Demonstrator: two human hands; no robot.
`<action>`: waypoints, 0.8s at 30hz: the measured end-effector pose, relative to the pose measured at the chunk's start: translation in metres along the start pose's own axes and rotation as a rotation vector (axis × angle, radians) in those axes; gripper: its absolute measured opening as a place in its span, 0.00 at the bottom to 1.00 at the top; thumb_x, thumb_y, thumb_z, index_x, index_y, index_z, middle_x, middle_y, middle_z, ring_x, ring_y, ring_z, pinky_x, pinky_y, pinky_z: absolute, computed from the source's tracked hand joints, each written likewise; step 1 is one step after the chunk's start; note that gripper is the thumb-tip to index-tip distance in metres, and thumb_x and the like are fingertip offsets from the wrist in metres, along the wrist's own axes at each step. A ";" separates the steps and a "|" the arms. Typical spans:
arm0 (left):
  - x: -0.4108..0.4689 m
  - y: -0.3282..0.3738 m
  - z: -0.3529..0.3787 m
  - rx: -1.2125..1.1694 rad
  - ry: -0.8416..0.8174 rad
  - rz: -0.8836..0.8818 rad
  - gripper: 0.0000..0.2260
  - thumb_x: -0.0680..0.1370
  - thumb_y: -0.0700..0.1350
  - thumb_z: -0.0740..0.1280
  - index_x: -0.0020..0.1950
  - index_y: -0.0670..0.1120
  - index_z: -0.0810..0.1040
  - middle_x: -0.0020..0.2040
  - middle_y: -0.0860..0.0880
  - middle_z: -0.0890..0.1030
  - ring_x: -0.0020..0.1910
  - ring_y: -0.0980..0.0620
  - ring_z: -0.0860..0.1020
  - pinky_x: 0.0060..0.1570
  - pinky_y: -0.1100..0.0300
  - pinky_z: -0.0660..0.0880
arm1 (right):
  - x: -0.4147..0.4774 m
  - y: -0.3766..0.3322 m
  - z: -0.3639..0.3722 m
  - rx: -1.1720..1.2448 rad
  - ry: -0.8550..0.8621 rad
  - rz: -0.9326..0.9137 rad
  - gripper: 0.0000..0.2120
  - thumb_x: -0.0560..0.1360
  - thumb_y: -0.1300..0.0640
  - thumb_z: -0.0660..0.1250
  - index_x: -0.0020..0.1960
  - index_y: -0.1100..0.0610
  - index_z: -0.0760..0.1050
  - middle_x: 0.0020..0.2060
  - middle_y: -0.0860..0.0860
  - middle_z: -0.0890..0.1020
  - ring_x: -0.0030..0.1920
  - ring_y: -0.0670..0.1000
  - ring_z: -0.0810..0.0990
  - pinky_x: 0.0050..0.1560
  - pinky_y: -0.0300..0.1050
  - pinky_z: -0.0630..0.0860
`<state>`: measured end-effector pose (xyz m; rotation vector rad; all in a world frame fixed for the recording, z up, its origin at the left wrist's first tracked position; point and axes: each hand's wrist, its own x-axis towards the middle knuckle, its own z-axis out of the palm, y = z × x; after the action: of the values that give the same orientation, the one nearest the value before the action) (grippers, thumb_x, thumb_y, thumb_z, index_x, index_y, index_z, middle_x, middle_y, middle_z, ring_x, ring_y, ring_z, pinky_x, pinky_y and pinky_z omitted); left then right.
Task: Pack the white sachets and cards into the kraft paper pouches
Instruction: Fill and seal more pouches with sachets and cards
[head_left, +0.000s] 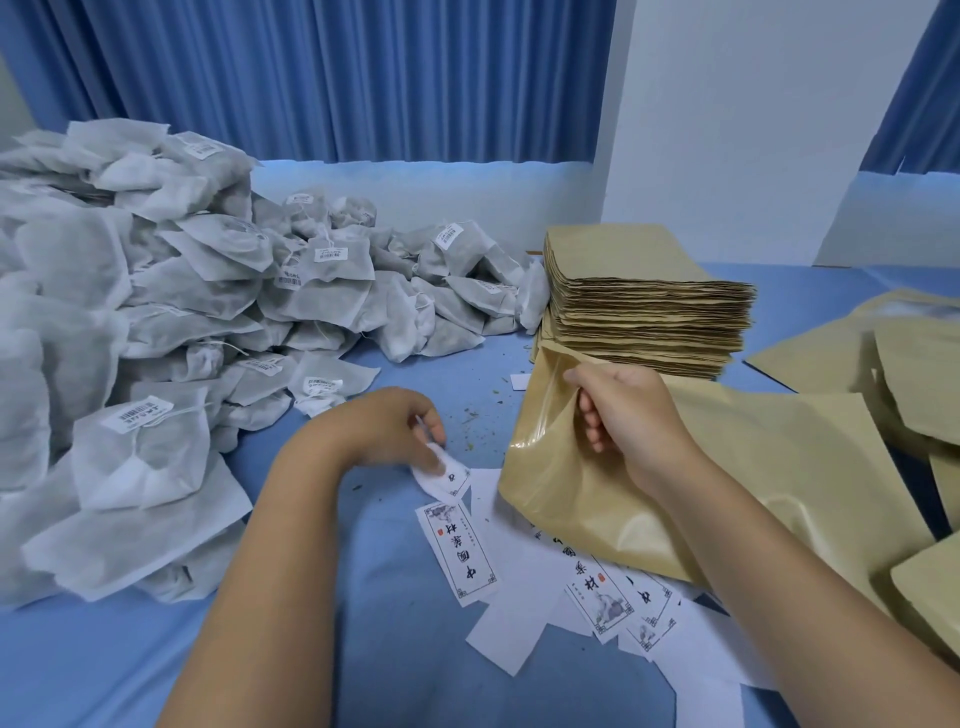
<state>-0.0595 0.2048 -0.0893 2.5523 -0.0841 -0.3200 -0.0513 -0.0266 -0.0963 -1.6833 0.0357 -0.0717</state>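
Surface: blue table (374, 649).
Sachets (130, 312): one heap, nine o'clock.
Left hand (384, 431): pinches one card (447, 475).
Right hand (628, 415): grips one pouch (753, 493), three o'clock.

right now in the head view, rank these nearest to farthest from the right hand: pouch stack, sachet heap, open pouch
1. open pouch, gripped at its mouth by the right hand
2. pouch stack, just behind that hand
3. sachet heap, far over on the left

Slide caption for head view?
Right hand holds a tan kraft paper pouch open; left hand pinches a white printed card beside piled white sachets.
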 end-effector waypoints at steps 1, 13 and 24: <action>0.000 0.003 0.000 -0.142 0.032 0.040 0.07 0.70 0.43 0.76 0.46 0.48 0.81 0.43 0.50 0.82 0.41 0.53 0.77 0.44 0.61 0.72 | 0.000 0.000 0.000 0.004 -0.001 0.004 0.19 0.74 0.58 0.66 0.25 0.55 0.68 0.19 0.48 0.68 0.19 0.47 0.65 0.20 0.36 0.64; 0.011 0.062 0.051 -0.361 0.301 0.136 0.10 0.73 0.47 0.72 0.45 0.47 0.72 0.38 0.51 0.78 0.38 0.49 0.78 0.44 0.52 0.76 | -0.007 -0.005 0.006 0.057 -0.105 0.000 0.25 0.74 0.57 0.67 0.19 0.52 0.68 0.18 0.47 0.65 0.19 0.47 0.63 0.19 0.36 0.61; 0.017 0.070 0.067 0.030 0.372 0.092 0.13 0.82 0.48 0.54 0.43 0.42 0.69 0.47 0.42 0.77 0.50 0.41 0.75 0.43 0.54 0.70 | -0.013 -0.002 0.013 -0.010 -0.167 -0.006 0.25 0.75 0.57 0.66 0.20 0.53 0.68 0.19 0.48 0.66 0.19 0.48 0.64 0.21 0.35 0.62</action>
<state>-0.0586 0.1088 -0.1093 2.5820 -0.0659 0.1945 -0.0631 -0.0125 -0.0959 -1.6939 -0.0941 0.0648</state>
